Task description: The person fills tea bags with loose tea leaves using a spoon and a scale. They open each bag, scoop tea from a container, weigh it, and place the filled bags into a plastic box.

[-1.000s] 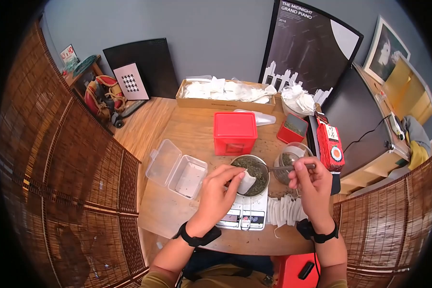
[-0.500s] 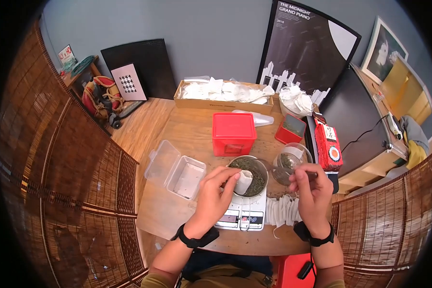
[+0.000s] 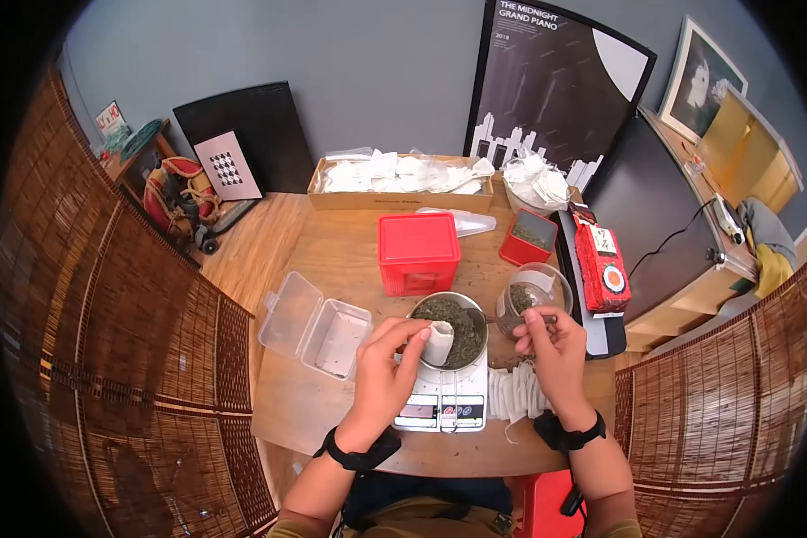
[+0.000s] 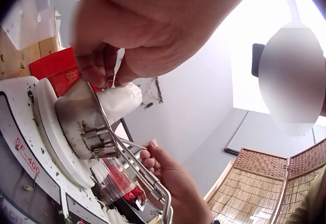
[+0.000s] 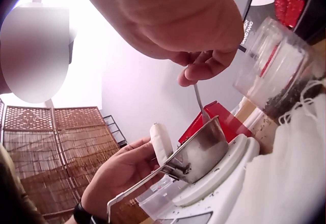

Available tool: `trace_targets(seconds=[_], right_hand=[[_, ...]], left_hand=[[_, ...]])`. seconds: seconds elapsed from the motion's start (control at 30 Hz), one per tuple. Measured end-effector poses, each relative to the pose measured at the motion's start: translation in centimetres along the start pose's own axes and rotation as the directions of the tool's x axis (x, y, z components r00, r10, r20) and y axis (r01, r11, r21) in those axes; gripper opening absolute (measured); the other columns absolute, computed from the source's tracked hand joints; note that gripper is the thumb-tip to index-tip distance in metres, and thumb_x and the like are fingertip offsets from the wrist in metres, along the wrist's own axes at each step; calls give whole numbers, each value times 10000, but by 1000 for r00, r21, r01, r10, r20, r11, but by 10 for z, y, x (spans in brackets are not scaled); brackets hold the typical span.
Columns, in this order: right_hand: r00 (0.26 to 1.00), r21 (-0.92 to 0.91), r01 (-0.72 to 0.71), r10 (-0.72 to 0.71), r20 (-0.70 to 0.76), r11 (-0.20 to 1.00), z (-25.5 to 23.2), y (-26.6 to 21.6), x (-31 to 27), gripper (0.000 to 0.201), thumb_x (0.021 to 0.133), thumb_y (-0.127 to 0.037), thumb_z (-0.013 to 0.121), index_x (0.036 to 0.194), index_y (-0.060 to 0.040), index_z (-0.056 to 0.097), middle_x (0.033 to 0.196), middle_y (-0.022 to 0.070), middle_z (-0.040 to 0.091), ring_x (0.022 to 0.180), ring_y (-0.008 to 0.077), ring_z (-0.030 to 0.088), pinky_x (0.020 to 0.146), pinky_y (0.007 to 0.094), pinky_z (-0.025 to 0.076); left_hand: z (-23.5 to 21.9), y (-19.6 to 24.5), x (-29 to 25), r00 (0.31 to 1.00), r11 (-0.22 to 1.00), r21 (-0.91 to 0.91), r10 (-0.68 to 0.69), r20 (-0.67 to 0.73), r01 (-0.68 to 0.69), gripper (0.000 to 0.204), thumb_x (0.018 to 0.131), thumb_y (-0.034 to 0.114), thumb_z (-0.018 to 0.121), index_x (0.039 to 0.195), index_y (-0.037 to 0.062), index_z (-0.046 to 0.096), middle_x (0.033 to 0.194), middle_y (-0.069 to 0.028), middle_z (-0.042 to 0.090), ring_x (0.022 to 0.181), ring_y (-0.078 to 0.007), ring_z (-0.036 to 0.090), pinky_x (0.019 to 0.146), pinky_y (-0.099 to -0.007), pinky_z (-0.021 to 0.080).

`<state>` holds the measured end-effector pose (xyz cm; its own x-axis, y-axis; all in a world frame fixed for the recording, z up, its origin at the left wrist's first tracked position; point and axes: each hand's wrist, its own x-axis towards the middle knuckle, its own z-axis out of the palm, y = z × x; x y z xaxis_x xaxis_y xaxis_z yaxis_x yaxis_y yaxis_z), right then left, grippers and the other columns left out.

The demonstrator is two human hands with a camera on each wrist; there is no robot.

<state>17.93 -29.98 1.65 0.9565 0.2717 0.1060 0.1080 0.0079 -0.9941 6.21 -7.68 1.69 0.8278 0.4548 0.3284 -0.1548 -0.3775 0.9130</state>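
Observation:
My left hand [image 3: 384,372] pinches a white tea bag [image 3: 440,343] between thumb and fingers. The bag stands upright with its open mouth up, over the near left part of a metal pot [image 5: 201,155] full of dried tea leaves [image 3: 466,339]. Between the fingers of my right hand [image 3: 556,354] is the handle of a metal spoon [image 5: 199,99]; its bowl dips into the leaves at the pot's right side. Under the pot is a white kitchen scale [image 3: 421,394], the pot's wire handle reaching toward me across its display.
Filled tea bags [image 3: 511,394] lie right of the scale, near a clear jar [image 3: 551,285] holding some leaves. An open plastic box [image 3: 334,345] stands left, a red tin [image 3: 419,255] behind the pot. At the back is a cardboard box [image 3: 403,199] of white bags.
The spoon has drawn back from the bag toward the right, then returned to the leaves at the pot's right side. The left hand keeps its pinch on the tea bag, which has tilted more upright.

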Motion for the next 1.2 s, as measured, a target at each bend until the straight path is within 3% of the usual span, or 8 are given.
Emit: trace_targets(seconds=[0.2, 0.6, 0.7, 0.9, 1.0, 1.2], right_hand=[[994, 197, -97, 106, -35, 976, 0, 17, 1, 197, 1099, -163, 685, 1135, 30, 705, 878, 129, 769, 671, 122, 691, 610, 252, 535], [987, 326, -123, 148, -55, 937, -7, -5, 9, 205, 1115, -229, 666, 1125, -26, 686, 861, 72, 741, 650, 99, 642, 597, 231, 499], [994, 305, -95, 110, -29, 948, -4, -19, 11, 204, 1116, -235, 666, 1107, -33, 685, 861, 64, 737, 656, 91, 639, 604, 228, 489], [997, 221, -78, 73, 35, 972, 4, -36, 11, 205, 1104, -236, 689, 1118, -31, 691, 862, 55, 732, 670, 81, 629, 630, 229, 485], [998, 139, -46, 39, 53, 989, 4, -40, 8, 204, 1103, -223, 689, 1123, -21, 693, 878, 57, 730, 693, 78, 631, 648, 226, 491], [996, 53, 56, -60, 73, 997, 8, -49, -4, 181, 1101, -183, 686, 1143, -7, 691, 904, 62, 730, 730, 80, 637, 674, 232, 511]], left_hand=[[1, 0, 0, 1000, 1000, 0, -4, 16, 4, 151, 1034, 74, 727, 1136, -9, 800, 1040, -119, 775, 905, -183, 723, 751, -298, 552], [1, 2, 1, 1000, 1000, 13, 0, 8, 0, 154, 1030, 77, 729, 1136, -2, 808, 1037, -121, 782, 886, -194, 730, 735, -305, 550], [2, 1, 3, 999, 999, 26, 32, 11, -32, 160, 1028, 65, 728, 1144, -24, 794, 1029, -150, 765, 797, -214, 723, 679, -309, 561], [3, 1, 5, 998, 998, 24, 55, -5, -55, 152, 1028, 69, 727, 1131, -18, 797, 1024, -140, 767, 780, -206, 717, 667, -304, 546], [2, 3, 6, 1000, 1000, 20, -13, 13, 12, 159, 1021, 67, 732, 1133, -19, 806, 1020, -135, 773, 878, -202, 730, 741, -306, 569], [3, 2, 5, 1000, 1000, 15, -11, 13, 11, 161, 1021, 65, 731, 1134, -24, 804, 1023, -136, 772, 877, -200, 729, 734, -309, 568]])
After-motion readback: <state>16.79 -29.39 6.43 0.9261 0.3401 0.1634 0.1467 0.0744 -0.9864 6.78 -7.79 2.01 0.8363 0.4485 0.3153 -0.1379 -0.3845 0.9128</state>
